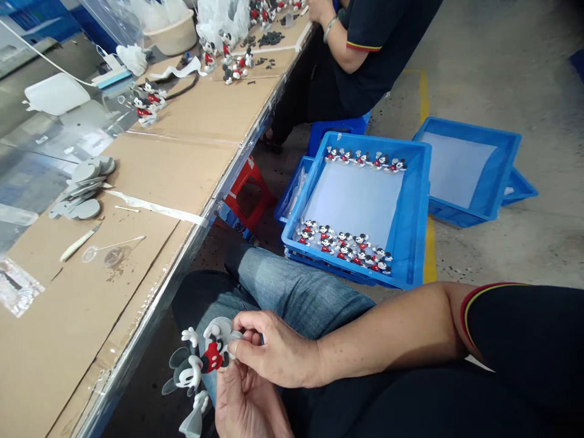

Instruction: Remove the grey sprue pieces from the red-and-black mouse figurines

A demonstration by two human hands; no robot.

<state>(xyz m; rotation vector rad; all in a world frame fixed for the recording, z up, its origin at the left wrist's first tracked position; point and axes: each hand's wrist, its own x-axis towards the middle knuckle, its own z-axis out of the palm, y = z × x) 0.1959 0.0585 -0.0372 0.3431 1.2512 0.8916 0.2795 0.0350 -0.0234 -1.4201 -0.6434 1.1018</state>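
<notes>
A Mickey Mouse figurine (212, 358) with red shorts and dark ears is held over my lap, tipped on its side with its head to the left. My left hand (244, 395) grips it from below, thumb up near its legs. At the foot end, the thumb and fingers of my right hand (278, 350) pinch a shoe. A grey round base (221, 327) shows behind the legs, partly covered by my fingers. Whether base and shoes are joined cannot be seen. A pale, flared piece (191, 423) sticks out beside the figurine's lower hand.
The cardboard-covered table (137, 286) bears grey discs (84, 185), a craft knife (79, 243), cotton swabs and more figurines (148, 103). A blue tray (356, 207) holds rows of figurines. Other blue trays (469, 170) stand on the floor. A co-worker (365, 55) sits farther along the table.
</notes>
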